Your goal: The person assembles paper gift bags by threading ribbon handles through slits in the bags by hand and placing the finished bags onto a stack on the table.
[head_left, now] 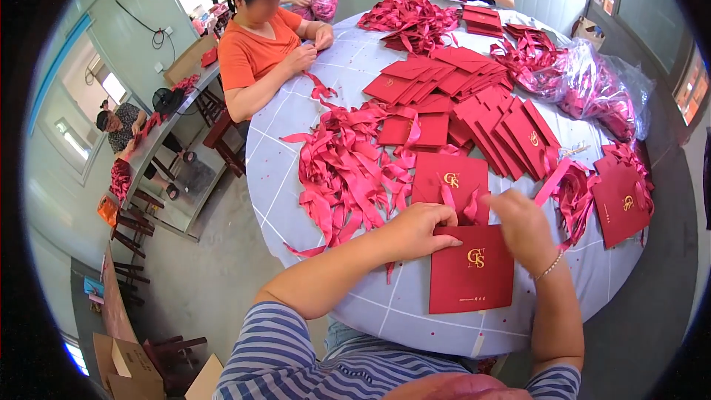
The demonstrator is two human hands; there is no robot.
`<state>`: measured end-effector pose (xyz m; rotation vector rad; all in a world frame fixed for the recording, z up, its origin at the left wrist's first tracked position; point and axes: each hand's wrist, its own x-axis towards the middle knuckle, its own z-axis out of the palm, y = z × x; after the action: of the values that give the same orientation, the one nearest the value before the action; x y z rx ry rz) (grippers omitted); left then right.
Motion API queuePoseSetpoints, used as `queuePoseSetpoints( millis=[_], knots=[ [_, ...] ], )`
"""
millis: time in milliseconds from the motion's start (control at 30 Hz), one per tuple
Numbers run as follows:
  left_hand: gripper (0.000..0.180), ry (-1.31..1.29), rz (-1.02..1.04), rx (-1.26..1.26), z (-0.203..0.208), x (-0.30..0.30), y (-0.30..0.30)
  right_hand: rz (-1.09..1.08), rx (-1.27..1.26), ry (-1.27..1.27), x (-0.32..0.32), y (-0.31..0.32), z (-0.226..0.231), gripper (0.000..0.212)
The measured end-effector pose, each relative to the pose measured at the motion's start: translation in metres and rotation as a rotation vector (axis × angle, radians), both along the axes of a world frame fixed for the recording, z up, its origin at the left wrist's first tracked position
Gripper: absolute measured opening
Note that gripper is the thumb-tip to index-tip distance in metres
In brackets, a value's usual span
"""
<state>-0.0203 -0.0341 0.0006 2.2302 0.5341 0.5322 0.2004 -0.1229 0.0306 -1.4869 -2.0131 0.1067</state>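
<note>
A flat red paper bag (472, 281) with gold lettering lies at the table's near edge. My left hand (426, 231) pinches its upper left corner, thumb on the front and fingers curled behind. Two ends of pink ribbon (471, 207) stand up by the bag's top edge. Beside them hovers my right hand (524, 233), fingers bent inward and smeared by motion, so whether they grip the ribbon is hidden. Directly behind, another red bag (426, 170) lies flat. Left of it spreads a loose heap of pink ribbons (344, 170).
Stacks of red bags (426, 78) fill the table's middle. To the right are ribboned bags (615, 207) and a clear plastic sack (603, 89) of ribbons. A co-worker in orange (259, 52) sits at the left; others work farther back. Cardboard boxes (129, 367) stand on the floor.
</note>
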Motion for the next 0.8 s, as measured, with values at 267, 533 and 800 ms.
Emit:
queuePoseSetpoints(
  millis=[267, 533, 800],
  knots=[
    [0.021, 0.022, 0.088, -0.066, -0.001, -0.002, 0.003, 0.079, -0.294, 0.372, -0.018, -0.005, -0.004, 0.014],
    [0.024, 0.011, 0.068, -0.139, 0.004, 0.000, 0.004, 0.124, -0.133, 0.257, -0.016, 0.001, -0.011, 0.009],
    [0.023, -0.004, 0.085, -0.082, 0.004, 0.000, 0.006, 0.172, -0.150, 0.223, -0.017, 0.003, -0.012, 0.009]
  ],
)
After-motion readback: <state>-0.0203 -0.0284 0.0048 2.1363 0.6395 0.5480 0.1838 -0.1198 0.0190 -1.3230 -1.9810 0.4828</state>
